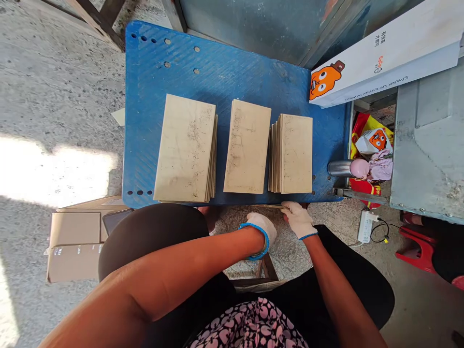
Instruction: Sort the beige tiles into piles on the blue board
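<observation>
Three stacks of thin beige rectangular boards lie on a blue plastic table (232, 72): a left stack (185, 147), a middle stack (247, 146) and a right stack (294, 153). Both my hands wear white gloves and sit just below the table's near edge. My right hand (297, 217) pinches one thin board (270, 206) seen edge-on. My left hand (263, 228), with a blue cuff, curls beside it under the same thin board.
A long white carton (391, 53) with an orange cartoon face lies at the table's right end. A steel flask (342, 168) and coloured bags sit right of the table. Cardboard boxes (74, 241) stand on the concrete floor at left, a power strip (365, 226) and red stool at right.
</observation>
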Motion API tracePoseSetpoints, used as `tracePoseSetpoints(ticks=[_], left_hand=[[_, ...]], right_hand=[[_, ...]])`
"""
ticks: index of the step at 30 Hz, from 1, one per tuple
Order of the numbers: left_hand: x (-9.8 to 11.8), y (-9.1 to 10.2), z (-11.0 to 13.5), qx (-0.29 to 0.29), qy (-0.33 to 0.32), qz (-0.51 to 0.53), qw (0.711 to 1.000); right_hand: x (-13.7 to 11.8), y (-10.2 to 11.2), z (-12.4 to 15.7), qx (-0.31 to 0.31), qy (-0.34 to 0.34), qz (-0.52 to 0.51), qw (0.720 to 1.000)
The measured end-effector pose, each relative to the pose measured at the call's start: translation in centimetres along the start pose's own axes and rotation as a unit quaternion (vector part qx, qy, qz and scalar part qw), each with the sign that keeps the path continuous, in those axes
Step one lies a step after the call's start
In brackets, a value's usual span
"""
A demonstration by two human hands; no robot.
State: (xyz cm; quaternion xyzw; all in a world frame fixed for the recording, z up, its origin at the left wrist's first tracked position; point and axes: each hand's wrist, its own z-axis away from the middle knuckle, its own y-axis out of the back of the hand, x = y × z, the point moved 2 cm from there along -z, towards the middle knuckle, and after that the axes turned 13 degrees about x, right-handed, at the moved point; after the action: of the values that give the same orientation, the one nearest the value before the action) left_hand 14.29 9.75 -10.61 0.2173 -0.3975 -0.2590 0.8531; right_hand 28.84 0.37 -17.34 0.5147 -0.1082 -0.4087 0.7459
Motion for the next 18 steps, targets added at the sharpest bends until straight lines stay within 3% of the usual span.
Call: tracePoseSetpoints(ticks=[4,8,14,18], left_hand=[[-0.3,2.4,0.0,0.029,0.015,-0.091,0.995],[-0.4,3.7,0.1,0.092,0.000,-0.070,0.993],[-0.7,4.9,-0.1,0.005,-0.037,0.026,0.999],[-0.5,5.7,0.0,0.005,-0.061,0.121,0.991]], right_hand=[[-1.3,0.4,1.0,-0.060,0.101,0.089,0.989],[-1.7,2.1,2.1,-0.098,0.155,0.104,0.978],[0.4,8.3,3.6,-0.077,0.103,0.005,0.992],[1.0,11.8,4.3,-0.072,0.074,-0.061,0.993]])
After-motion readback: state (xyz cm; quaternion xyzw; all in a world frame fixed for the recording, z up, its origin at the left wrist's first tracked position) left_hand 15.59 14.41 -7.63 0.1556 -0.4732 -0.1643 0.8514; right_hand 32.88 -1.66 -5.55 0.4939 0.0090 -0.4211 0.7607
